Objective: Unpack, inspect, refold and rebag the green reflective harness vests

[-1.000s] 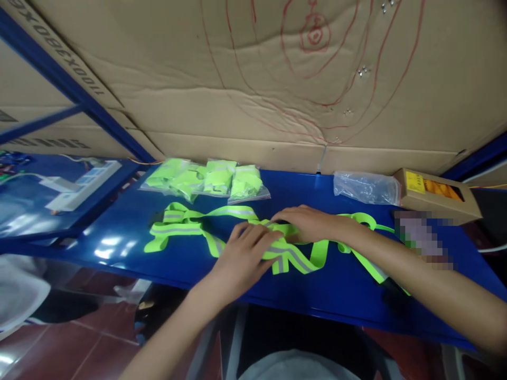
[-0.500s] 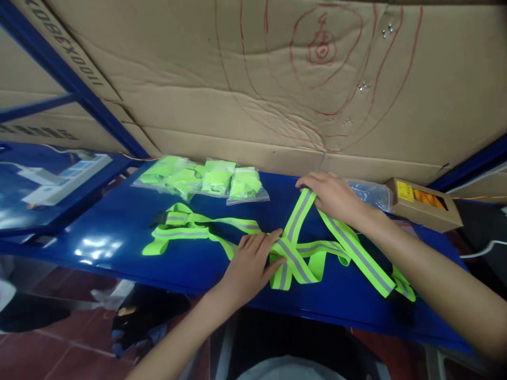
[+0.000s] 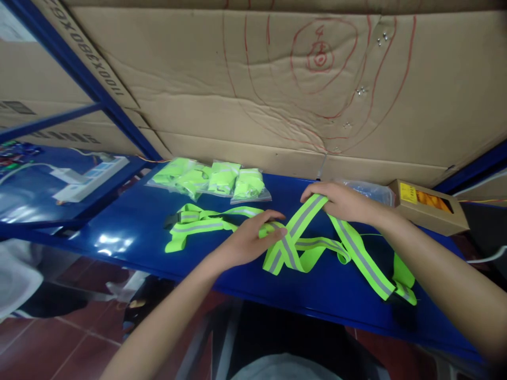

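A neon yellow-green reflective strap [image 3: 293, 250] with a grey stripe lies crossed over itself on the blue table. My left hand [image 3: 251, 237] is closed on it just left of the crossing, thumb and fingers around the band. Farther back, my right hand [image 3: 340, 201] grips a raised loop of the same strap, its fingertips curled over the fold. From that loop one length runs down right to a dark buckle [image 3: 396, 299]. Left of my left hand, more strap trails to another black buckle [image 3: 172, 220].
Clear bags of folded neon straps [image 3: 222, 178] line the back of the blue table [image 3: 138, 211]. At back right are an open-windowed carton [image 3: 428, 206] and a clear plastic bag [image 3: 370, 191]. A white power strip [image 3: 93, 179] lies left. A cardboard panel [image 3: 190, 121] stands behind.
My left hand has lifted slightly and its fingers have turned to the strap's edge. The crossed bands are pulled a little higher, and the view has shifted slightly left.
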A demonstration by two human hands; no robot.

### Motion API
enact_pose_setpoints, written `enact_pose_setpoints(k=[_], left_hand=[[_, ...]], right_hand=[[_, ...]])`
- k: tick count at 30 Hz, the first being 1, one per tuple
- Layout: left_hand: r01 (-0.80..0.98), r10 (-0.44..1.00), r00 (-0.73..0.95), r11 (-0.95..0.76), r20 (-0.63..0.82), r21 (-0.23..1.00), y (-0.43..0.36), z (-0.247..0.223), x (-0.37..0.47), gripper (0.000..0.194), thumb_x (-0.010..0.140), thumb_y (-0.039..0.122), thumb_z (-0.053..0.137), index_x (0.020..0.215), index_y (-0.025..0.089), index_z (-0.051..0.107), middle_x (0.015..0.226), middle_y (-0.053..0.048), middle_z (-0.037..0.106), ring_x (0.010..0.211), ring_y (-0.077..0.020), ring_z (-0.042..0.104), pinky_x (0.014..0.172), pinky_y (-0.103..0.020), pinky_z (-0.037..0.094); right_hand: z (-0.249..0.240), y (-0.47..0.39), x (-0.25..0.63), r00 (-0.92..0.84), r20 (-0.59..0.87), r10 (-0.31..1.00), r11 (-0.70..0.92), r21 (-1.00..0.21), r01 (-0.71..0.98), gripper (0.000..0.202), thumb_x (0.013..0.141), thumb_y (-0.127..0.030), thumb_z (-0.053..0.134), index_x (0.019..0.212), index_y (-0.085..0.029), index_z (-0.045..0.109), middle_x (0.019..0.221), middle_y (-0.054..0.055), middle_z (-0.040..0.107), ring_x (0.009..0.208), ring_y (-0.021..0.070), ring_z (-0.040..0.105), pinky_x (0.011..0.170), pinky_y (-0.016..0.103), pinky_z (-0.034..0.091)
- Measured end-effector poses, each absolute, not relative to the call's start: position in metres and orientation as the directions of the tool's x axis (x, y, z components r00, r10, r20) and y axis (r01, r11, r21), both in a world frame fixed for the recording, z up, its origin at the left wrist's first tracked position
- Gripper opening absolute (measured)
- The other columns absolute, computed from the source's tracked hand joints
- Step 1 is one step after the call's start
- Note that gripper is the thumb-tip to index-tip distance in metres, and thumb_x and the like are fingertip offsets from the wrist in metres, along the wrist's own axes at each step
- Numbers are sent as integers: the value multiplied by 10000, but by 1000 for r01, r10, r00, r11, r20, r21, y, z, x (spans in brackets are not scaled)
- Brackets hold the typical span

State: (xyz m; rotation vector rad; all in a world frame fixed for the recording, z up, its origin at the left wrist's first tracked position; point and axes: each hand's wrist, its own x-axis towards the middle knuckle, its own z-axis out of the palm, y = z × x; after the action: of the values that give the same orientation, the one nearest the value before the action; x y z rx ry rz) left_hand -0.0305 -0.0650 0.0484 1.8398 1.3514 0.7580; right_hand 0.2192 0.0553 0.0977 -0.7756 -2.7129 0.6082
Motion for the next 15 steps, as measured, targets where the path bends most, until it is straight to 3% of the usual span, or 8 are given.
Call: enact_pose_setpoints(k=[3,6,9,12,15], left_hand=[[586,945,316,-266,87,766,-62,57,-32,214,991,374,583,1113,220,669,1107,-39,697,1005,-198,662,899,-327,493],[634,929,330,-349,167,690,-74,62,-31,68,965,253,613,1000,214,656,1022,-21,684,934,-177,652,846,-303,482],[689,891,397,-449,222,569,-105,61,-27,91,972,152,571,968,219,634,986,-17,689,905,-178,650,808,-299,476],[737,802,560,-598,210,315,-138,56,-20,205,940,41,502,928,213,612,911,-23,680,841,-201,631,819,-346,476],[745,770,615,-638,172,195,-158,52,-16,309,883,-33,464,1015,206,609,918,-31,669,845,-214,624,885,-392,486]], right_hand=[[96,50,224,-855,29,517,774,-442,453,411,795,-31,505,1093,-233,702,1094,31,749,1026,199,679,903,302,453],[104,33,232,-852,-108,512,746,-436,504,252,864,-270,670,1108,-250,732,1070,32,750,1007,229,670,942,344,426],[117,10,240,-839,-324,436,679,-494,543,467,818,-526,766,1216,-283,739,1106,38,758,1061,276,654,938,359,429],[120,-5,237,-869,-386,311,635,-595,492,494,913,-633,639,1249,-286,740,1150,50,764,1105,280,651,890,334,447],[103,-8,212,-869,-327,372,663,-561,495,460,1053,-550,430,1122,-229,752,1087,78,774,983,243,698,793,314,453]])
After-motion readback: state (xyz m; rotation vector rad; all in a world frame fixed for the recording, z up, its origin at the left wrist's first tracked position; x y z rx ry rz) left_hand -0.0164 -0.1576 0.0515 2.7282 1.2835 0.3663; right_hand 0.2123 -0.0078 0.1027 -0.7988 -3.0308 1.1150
